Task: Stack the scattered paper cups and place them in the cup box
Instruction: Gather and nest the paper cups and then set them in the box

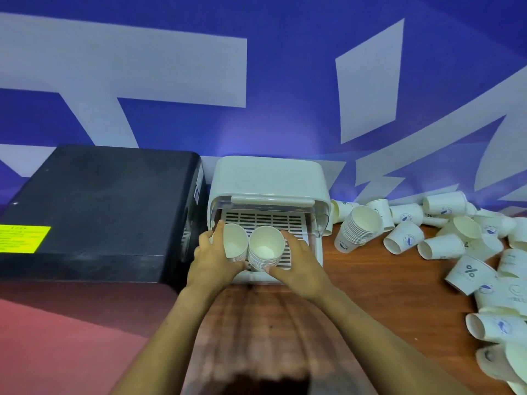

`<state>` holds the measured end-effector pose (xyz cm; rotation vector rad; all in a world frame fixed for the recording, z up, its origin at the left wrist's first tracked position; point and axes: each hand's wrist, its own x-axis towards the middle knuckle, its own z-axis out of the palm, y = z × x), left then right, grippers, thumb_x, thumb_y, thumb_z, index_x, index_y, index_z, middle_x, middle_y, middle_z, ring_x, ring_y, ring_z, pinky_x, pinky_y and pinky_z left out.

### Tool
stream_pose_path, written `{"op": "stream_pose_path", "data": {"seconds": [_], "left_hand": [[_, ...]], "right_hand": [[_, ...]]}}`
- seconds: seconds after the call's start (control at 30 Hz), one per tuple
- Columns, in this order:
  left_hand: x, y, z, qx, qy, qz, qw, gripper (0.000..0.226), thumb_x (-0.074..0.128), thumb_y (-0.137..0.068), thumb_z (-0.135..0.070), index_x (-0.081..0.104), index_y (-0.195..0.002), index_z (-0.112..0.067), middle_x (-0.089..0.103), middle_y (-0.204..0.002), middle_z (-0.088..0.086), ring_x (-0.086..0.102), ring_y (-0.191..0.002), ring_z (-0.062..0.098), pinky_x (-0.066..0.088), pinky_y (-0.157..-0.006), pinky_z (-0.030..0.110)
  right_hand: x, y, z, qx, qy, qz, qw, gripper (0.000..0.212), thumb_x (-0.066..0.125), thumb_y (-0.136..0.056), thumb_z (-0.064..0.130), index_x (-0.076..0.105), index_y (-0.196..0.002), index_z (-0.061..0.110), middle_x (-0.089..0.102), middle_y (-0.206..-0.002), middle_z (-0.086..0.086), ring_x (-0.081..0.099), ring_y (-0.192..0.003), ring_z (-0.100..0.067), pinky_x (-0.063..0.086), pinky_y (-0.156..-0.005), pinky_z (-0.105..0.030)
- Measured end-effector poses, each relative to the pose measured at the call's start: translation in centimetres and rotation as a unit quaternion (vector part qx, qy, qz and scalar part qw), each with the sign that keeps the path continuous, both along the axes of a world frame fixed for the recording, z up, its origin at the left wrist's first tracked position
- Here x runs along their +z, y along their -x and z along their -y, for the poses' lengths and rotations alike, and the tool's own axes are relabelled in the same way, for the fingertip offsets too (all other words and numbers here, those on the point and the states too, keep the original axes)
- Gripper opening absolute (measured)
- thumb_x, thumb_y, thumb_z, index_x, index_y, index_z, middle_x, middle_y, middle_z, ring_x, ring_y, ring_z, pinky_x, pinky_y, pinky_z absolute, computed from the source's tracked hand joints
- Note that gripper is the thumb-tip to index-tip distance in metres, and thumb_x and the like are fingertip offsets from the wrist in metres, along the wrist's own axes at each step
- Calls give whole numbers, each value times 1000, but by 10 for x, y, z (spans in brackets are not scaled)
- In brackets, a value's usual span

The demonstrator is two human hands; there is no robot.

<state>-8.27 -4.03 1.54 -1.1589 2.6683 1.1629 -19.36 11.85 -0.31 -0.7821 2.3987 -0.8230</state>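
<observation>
From the head camera, both hands reach into the open front of the white cup box (pixel 268 178), which stands on the wooden table (pixel 370 280) against a blue and white wall (pixel 285 81). The left hand (pixel 212 258) curls round the left cup stack (pixel 234 243), fingers on its far side and thumb near its base. The right hand (pixel 302 266) grips the right cup stack (pixel 266 249), fingers wrapped along its right side and the thumb across the lower rims. Both stacks are upright with mouths toward the camera, side by side and seemingly touching, over the box's slotted tray (pixel 288 220); whether they rest on it is hard to tell. Just right of the box a third stack (pixel 356 228) leans tilted on the table. Loose cups (pixel 445 243) lie scattered on their sides further right. A black case (pixel 99 212) with a yellow label (pixel 24 238) sits just left of the box.
</observation>
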Motion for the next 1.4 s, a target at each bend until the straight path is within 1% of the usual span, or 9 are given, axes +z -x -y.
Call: {"op": "stream_pose_path", "data": {"seconds": [0.13, 0.27, 0.47, 0.63, 0.77, 0.93, 1.1, 1.23, 1.4], "left_hand": [[-11, -10, -3, 109, -121, -134, 977, 103, 82, -65, -26, 20, -146, -20, 42, -133, 4, 44, -125, 23, 42, -101, 38], [-18, -13, -13, 183, -224, -162, 943, 83, 76, -76, -14, 28, -144, -13, 48, -132, 5, 49, -113, 16, 40, -93, 29], [-32, -4, -5, 151, -173, -122, 966, 87, 81, -55, -32, 38, -130, -33, 54, -128, 0, 55, -114, 15, 48, -97, 42], [-29, 8, -6, 117, -96, -82, 985, 73, 77, -68, -39, 31, -124, -35, 60, -119, -9, 61, -102, 20, 51, -81, 37], [-31, 24, -14, 125, -70, -110, 983, 64, 71, -75, -40, 29, -123, -36, 58, -122, -5, 59, -107, 27, 51, -83, 44], [-42, 54, -24, 146, -86, -188, 968, 63, 70, -82, -24, 32, -133, -18, 49, -131, 3, 54, -114, 25, 47, -93, 44], [-46, 69, -22, 171, -132, -232, 949, 61, 74, -77, -8, 34, -123, -16, 55, -107, -7, 59, -102, 18, 47, -83, 27], [-53, 78, -12, 152, -111, -214, 959, 71, 72, -80, -15, 34, -139, -18, 47, -131, 3, 49, -118, 18, 42, -102, 33], [-57, 80, -11, 156, -96, -216, 959, 57, 72, -81, -19, 45, -130, -13, 46, -126, 6, 48, -110, 13, 43, -96, 29]], "right_hand": [[-1, -1, -5, -29, 32, 47, 998, 95, 74, -73, 46, 20, -148, 28, 29, -150, 1, 33, -137, -16, 32, -112, -40], [-8, -5, -4, -73, 46, 120, 989, 95, 76, -68, 43, 24, -146, 27, 39, -142, -1, 45, -127, -17, 41, -105, -43], [-17, -4, 12, -86, 69, 138, 984, 78, 79, -73, 22, 34, -137, 24, 49, -126, 5, 49, -117, -13, 40, -91, -22], [-23, 2, 20, -114, 86, 141, 980, 74, 79, -72, 17, 35, -131, 23, 54, -116, 4, 54, -105, -16, 39, -76, -18], [-25, 8, 21, -160, 125, 151, 968, 66, 78, -73, 9, 36, -121, 27, 51, -106, 13, 50, -97, -8, 38, -67, 0], [-33, 16, 26, -241, 152, 159, 945, 72, 80, -67, 17, 39, -123, 33, 53, -104, 24, 58, -105, -17, 53, -85, -48], [-32, 29, 33, -268, 179, 154, 934, 72, 82, -66, 16, 42, -126, 22, 55, -98, 23, 60, -97, -13, 53, -88, -46], [-30, 37, 39, -274, 188, 167, 928, 64, 83, -65, 19, 42, -113, 26, 58, -94, 16, 62, -89, -7, 55, -83, -48], [-30, 41, 39, -266, 195, 146, 932, 60, 81, -70, 8, 41, -113, 19, 52, -92, 20, 55, -82, 7, 54, -84, -46]]}}
